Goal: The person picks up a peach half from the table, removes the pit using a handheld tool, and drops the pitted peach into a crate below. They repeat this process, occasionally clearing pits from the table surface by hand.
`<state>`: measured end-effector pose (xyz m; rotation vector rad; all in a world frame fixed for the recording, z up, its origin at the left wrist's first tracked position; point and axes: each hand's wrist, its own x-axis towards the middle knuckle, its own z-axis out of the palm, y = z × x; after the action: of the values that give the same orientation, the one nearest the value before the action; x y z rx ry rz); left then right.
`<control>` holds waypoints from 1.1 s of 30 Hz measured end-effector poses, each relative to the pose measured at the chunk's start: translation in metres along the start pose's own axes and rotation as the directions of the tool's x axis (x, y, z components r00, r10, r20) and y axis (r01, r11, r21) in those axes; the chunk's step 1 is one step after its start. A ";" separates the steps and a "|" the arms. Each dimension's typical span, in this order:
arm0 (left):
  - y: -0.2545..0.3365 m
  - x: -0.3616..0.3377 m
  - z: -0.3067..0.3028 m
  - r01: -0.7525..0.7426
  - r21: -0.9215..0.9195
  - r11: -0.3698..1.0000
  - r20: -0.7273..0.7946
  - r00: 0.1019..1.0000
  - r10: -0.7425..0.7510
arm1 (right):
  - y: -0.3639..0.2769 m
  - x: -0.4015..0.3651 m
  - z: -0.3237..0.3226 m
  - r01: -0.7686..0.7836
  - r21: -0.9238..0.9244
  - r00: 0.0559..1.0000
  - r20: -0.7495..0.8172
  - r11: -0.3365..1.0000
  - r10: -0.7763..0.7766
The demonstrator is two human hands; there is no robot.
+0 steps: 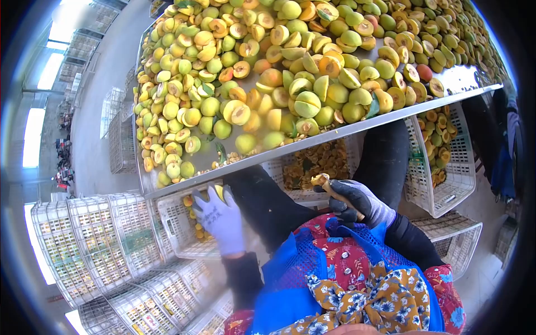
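My left hand (219, 219), in a pale lavender glove, has its fingers spread over a white crate (181, 243) with yellow fruit halves inside. A yellow-green piece of fruit (219, 192) shows between its fingertips, partly hidden by them. In front of my body, my right hand (360, 200), in a grey and black glove, is closed around a slim brown wooden-handled tool (339, 196). The tool points up and left, and its tip carries a ragged orange-brown bit.
A metal-edged table (324, 142) heaped with whole and halved plums (307, 104) spans the top. Beneath it, a crate (318, 164) holds brownish fruit pieces. A tilted crate of halves (438, 148) stands right; stacked white crates (92, 240) stand left. Another person's dark sleeve (494, 134) appears far right.
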<state>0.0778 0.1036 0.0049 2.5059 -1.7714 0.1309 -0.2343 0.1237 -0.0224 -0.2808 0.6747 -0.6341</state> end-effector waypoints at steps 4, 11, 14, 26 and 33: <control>0.040 0.070 0.004 -0.103 -0.073 0.992 0.107 0.988 0.111 | -0.009 0.007 0.007 -0.129 0.228 0.991 -0.013 0.965 0.136; 0.051 0.130 0.088 -0.263 -0.478 0.838 0.142 0.918 0.370 | 0.012 0.021 -0.034 0.009 -0.244 0.959 -0.272 0.970 -0.077; 0.049 0.105 0.071 0.043 -0.907 0.419 0.145 0.966 0.214 | 0.009 0.007 -0.032 0.058 0.062 0.991 -0.127 0.996 -0.050; 0.104 0.011 0.050 0.681 -0.661 -0.317 0.439 0.692 0.573 | -0.017 -0.005 0.012 0.201 -0.946 0.809 0.013 0.254 -0.588; 0.135 -0.023 0.033 0.434 -0.901 -0.010 0.386 0.811 0.441 | -0.018 -0.002 0.029 0.112 -0.987 0.817 0.157 -0.116 -0.554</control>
<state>-0.0558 0.0768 -0.0293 1.2573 -1.0206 -1.5847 -0.2250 0.1121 0.0084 -1.9278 1.3699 -0.5680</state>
